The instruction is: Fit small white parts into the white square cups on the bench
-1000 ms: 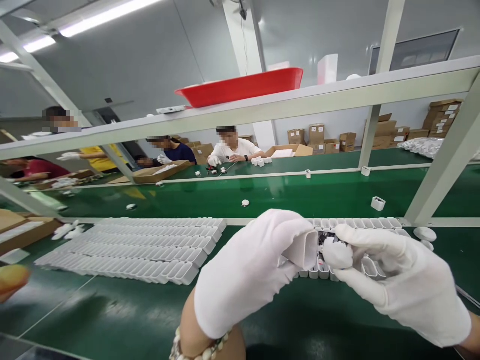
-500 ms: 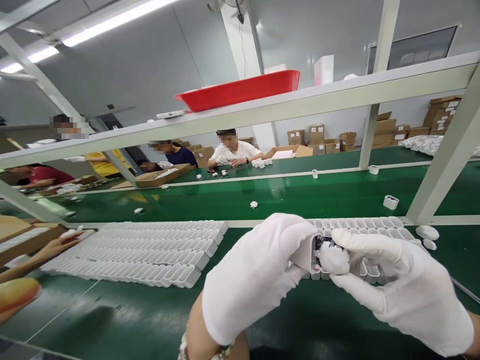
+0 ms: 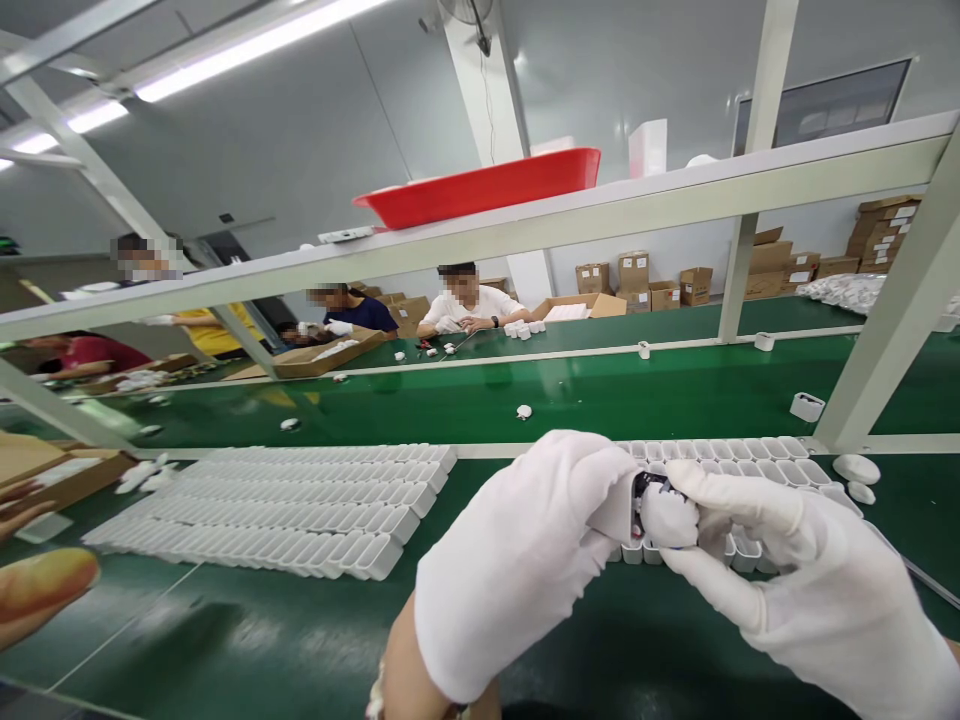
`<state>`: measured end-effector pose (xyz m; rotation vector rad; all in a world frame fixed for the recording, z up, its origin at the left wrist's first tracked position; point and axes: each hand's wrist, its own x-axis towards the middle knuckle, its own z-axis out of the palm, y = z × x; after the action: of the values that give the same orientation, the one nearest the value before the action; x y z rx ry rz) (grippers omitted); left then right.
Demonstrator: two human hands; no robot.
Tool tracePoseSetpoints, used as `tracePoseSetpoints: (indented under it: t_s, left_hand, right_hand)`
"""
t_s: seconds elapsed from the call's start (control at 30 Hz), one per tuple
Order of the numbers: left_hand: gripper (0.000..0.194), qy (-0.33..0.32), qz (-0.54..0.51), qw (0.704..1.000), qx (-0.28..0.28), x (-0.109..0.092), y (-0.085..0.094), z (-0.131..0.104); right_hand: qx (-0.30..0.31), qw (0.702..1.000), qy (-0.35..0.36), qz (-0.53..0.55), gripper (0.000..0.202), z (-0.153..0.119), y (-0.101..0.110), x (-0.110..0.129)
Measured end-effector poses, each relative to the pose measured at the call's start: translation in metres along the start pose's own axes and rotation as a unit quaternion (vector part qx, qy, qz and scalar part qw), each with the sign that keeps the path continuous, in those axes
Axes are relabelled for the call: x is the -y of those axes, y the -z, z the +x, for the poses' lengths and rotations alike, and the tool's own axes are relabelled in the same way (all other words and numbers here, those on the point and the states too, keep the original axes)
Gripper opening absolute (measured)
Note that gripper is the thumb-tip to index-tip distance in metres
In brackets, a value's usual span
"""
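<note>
While gloved hands pinch white plastic casing (image 3: 615,512), rounded part (image 3: 670,517)

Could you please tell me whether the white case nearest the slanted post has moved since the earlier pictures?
Yes, the white case has moved right along the green belt, closer to the slanted post.
</note>
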<state>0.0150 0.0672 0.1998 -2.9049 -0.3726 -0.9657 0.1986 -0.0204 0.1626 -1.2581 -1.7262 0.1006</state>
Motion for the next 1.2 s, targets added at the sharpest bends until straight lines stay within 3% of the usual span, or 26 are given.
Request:
tracePoseSetpoints:
  t_s: [0.13, 0.37, 0.57, 0.73, 0.8, 0.93, 1.07, 1.2]
  left_hand:
    - [0.035, 0.007, -0.01, 1.0, 0.007, 0.001, -0.002, 0.0]
    - [0.037, 0.018, -0.019, 1.0, 0.014, -0.001, -0.006, 0.002]
    - [0.038, 0.032, -0.039, 0.999, 0.01, -0.001, -0.005, 0.002]
    - [0.026, 0.021, -0.06, 0.998, 0.014, -0.004, -0.007, 0.005]
    - [0.025, 0.024, -0.051, 0.998, 0.004, -0.005, -0.008, 0.005]
    - [0.034, 0.031, -0.005, 0.998, -0.049, -0.004, -0.01, 0.006]
    - [0.031, 0.031, -0.001, 0.996, -0.084, -0.009, -0.016, 0.009]
    - [0.031, 0.034, 0.013, 0.993, -0.115, -0.014, -0.027, 0.015]
  right_hand:
    - [-0.022, 0.999, -0.002, -0.035, 0.019, -0.001, 0.001, 0.001]
    - [-0.006, 0.999, 0.005, -0.042, 0.017, 0.005, 0.0, -0.003]
    - [0.063, 0.997, 0.04, 0.002, 0.009, 0.017, 0.003, -0.011]
    - [0.138, 0.985, 0.1, 0.01, 0.014, 0.015, -0.001, -0.026]
    - [0.105, 0.985, 0.139, -0.001, 0.025, 0.012, -0.005, -0.029]
    - [-0.055, 0.984, 0.155, -0.065, 0.067, 0.006, -0.013, -0.023]
    - [-0.13, 0.978, 0.145, -0.075, 0.06, 0.004, -0.019, -0.019]
    - [-0.151, 0.971, 0.159, -0.097, 0.053, 0.007, -0.018, -0.026]
